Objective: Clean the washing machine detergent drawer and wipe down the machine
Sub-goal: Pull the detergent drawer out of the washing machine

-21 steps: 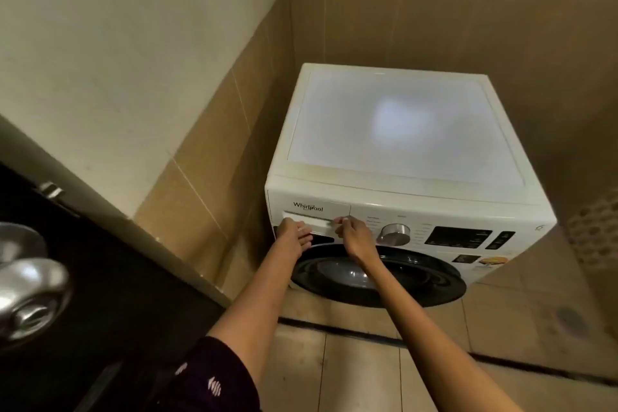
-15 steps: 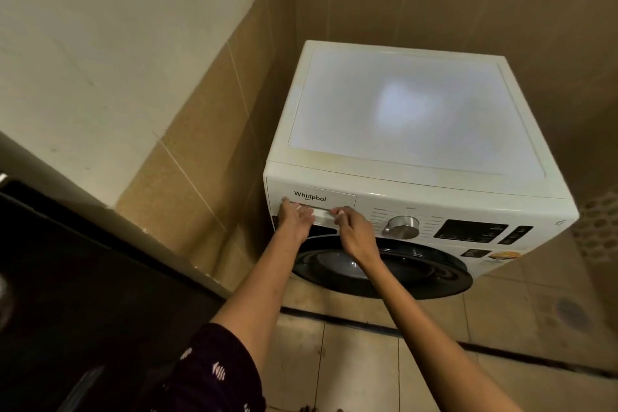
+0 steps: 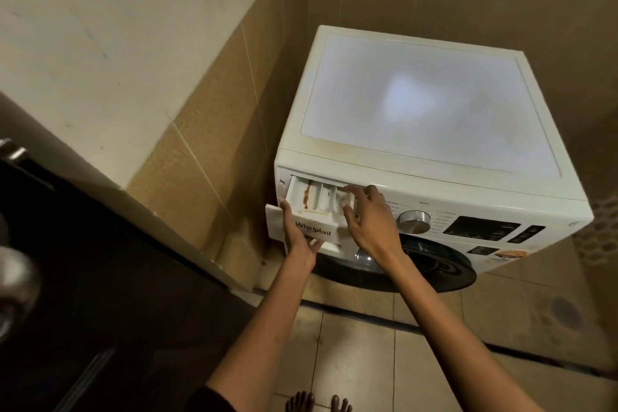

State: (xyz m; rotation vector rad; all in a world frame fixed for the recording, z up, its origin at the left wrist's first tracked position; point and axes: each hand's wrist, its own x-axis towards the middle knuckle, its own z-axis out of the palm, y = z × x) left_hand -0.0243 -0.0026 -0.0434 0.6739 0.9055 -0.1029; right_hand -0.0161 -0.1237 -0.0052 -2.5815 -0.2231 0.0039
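A white front-loading washing machine [image 3: 414, 104] stands in a tiled corner. Its detergent drawer [image 3: 314, 211] is pulled partway out at the top left of the front panel, showing white compartments with a brown stain on one divider. My left hand [image 3: 299, 241] grips the drawer's front from below, thumb on the face beside the logo. My right hand [image 3: 368, 214] reaches over the drawer's right side, its fingers curled into the right compartment.
A silver dial [image 3: 414, 221], a dark display [image 3: 483, 227] and the round dark door [image 3: 418, 264] fill the machine's front. A dark door with a metal knob [image 3: 16, 278] is at the left. Bare toes [image 3: 317, 403] show on the tiled floor.
The drawer was flush with the panel before; both hands have pulled it partway out. The view has moved closer to the machine.
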